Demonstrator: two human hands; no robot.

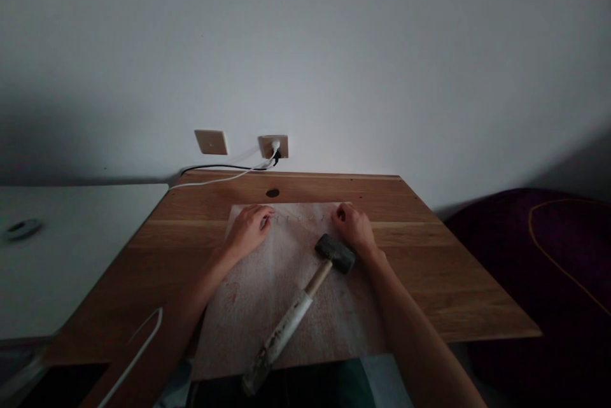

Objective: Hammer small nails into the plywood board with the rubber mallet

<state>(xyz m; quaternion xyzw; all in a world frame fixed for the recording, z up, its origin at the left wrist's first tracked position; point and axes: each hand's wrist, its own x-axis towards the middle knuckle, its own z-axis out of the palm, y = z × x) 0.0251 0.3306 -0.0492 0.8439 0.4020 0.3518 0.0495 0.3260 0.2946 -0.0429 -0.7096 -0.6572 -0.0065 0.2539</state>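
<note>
A pale board (291,293) lies on the wooden table, its near edge over the front. Several small, thin upright pieces that look like nails (300,218) stand in a row near the board's far edge. At the left end of that row is my left hand (251,226), thumb and fingertips pinched together. My right hand (353,226) is curled closed at the row's right end. What either hand pinches is too small to make out. A hammer (289,325) with a dark head and a worn whitish handle rests diagonally on the board, its head beside my right wrist.
Behind the wooden table (429,281) is a wall with a socket (273,146), where white and black cables (224,179) plug in. To the left stands a white surface (86,249) holding a dark round object (22,230). A dark purple rounded thing (539,249) sits at right.
</note>
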